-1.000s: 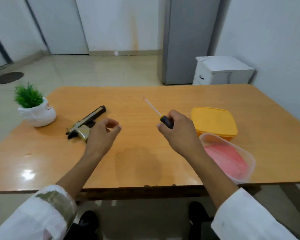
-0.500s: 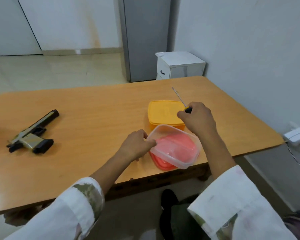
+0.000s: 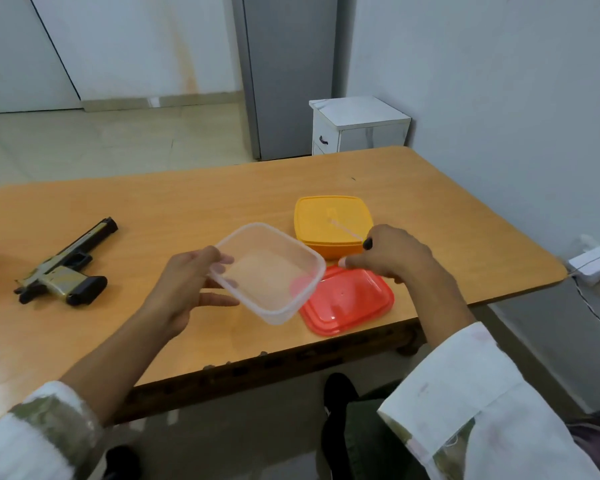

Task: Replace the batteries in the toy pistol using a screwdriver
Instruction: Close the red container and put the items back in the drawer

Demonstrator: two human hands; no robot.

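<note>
The gold and black toy pistol (image 3: pixel 63 268) lies on the wooden table (image 3: pixel 194 199) at the left, untouched. My left hand (image 3: pixel 184 292) grips the near left rim of a clear plastic container (image 3: pixel 269 271) and holds it tilted above the table, empty. Its red lid (image 3: pixel 349 299) lies flat on the table just right of it. My right hand (image 3: pixel 395 258) hovers over the lid's far edge, shut on the screwdriver (image 3: pixel 350 233); the black handle end shows at my fist and the thin shaft points left over the yellow box.
A closed yellow container (image 3: pixel 333 221) stands behind the red lid. The table's near edge runs just below the lid. A white cabinet (image 3: pixel 359 124) stands beyond the table, and a white power strip (image 3: pixel 593 261) sits off its right edge.
My left hand left the pistol, took the clear container and lifted it off its red lid toward the left. My view swung right; my right hand kept the screwdriver and lowered toward the lid.
</note>
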